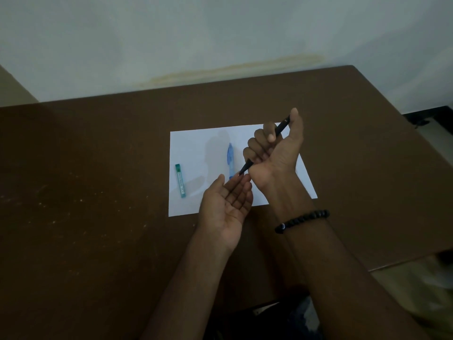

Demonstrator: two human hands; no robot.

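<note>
My right hand (274, 153) grips a black mechanical pencil (280, 128) in a fist above the white sheet of paper (196, 148). The thumb rests on the pencil's upper end and the tip points down-left. My left hand (228, 204) lies palm up with straight fingers just under that tip, holding nothing. A blue pencil (230, 159) lies on the sheet behind my left fingertips. A green lead case (180, 180) lies on the sheet's left part.
The sheet lies on a brown table (85, 180) that stands against a pale wall (220, 33). The table's right edge runs diagonally at the right of the view, with floor beyond. A black bead bracelet (302, 220) is on my right wrist.
</note>
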